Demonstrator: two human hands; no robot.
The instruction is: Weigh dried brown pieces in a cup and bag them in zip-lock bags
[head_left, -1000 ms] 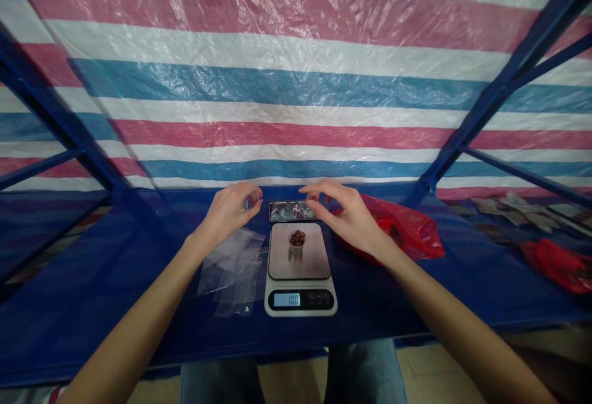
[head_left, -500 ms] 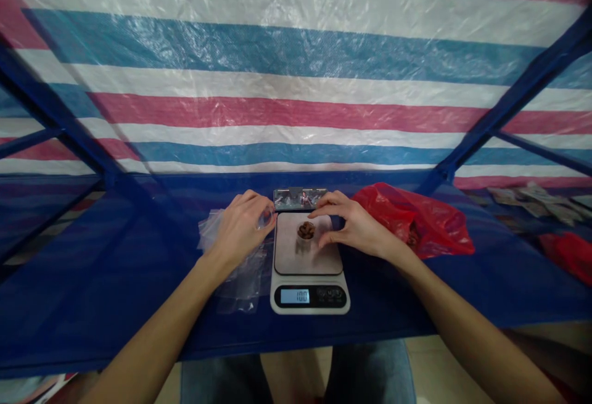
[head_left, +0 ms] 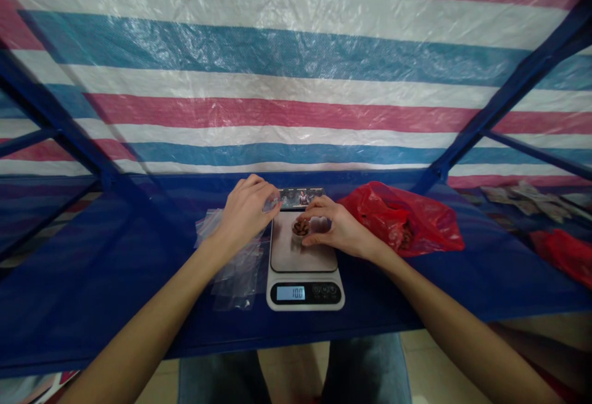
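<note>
On the steel plate of the kitchen scale [head_left: 304,262] stands a small cup [head_left: 297,239] filled with brown, nut-like pieces [head_left: 300,227]. The thumb and fingers of my right hand [head_left: 335,225] close round the cup from the right. My left hand [head_left: 247,210], left of the plate and curled, holds a clear plastic bag [head_left: 272,201] with a rounded opening. The scale's display [head_left: 290,293] reads 10.0. Several clear zip bags [head_left: 235,277] lie flat beside the scale, partly under my left forearm.
A phone [head_left: 303,197] showing a picture leans behind the scale. To the right sits an open red plastic bag [head_left: 430,225] with brown pieces inside. Blue frame bars [head_left: 490,117] slant up at both sides of the blue tabletop [head_left: 115,280], before a striped sheet [head_left: 287,111].
My right hand has moved left and its fingers have closed in on the cup. My left hand has shifted slightly right and up with the clear bag. The view has shifted a little.
</note>
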